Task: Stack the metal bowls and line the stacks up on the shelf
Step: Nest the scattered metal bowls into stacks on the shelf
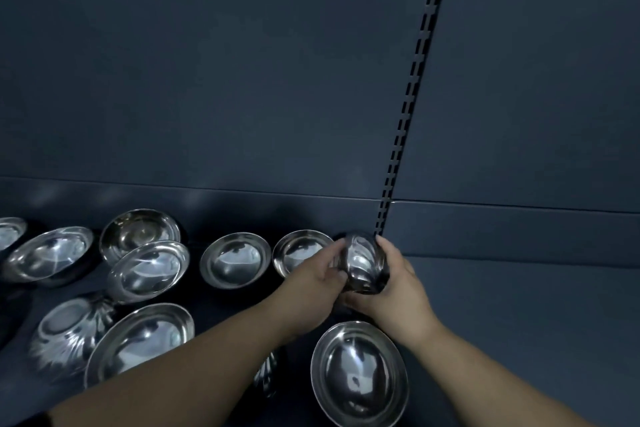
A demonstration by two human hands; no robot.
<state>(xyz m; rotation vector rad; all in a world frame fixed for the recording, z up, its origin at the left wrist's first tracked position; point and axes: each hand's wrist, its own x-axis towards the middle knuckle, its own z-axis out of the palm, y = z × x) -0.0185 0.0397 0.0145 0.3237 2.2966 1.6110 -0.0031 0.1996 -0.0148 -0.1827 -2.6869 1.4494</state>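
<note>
The small bowl is polished steel, round-bellied, with curved bright streaks mirrored across its outside. It is held off the shelf, just below the foot of the slotted post. It is tipped on its side: the rim seems to face left and the base right, so its mouth-to-base axis runs about level. I cannot tell whether another bowl sits nested in it. The left hand curls round the rim side and the right hand wraps the base side, fingers over the top; both grip it. The other bowls lie loose on the shelf, all left of or below the post. Just left of its foot the covered bowl stands mouth up, partly behind the left hand. Farther left is the open bowl, also mouth up. Farther still, the leaning bowl tilts against the back bowl. Well left of the post and lower, the fluted bowl lies mouth down beside the wide bowl. Below the post, nearest the camera, the big bowl sits mouth up. The post stands against the dark back panel.
</note>
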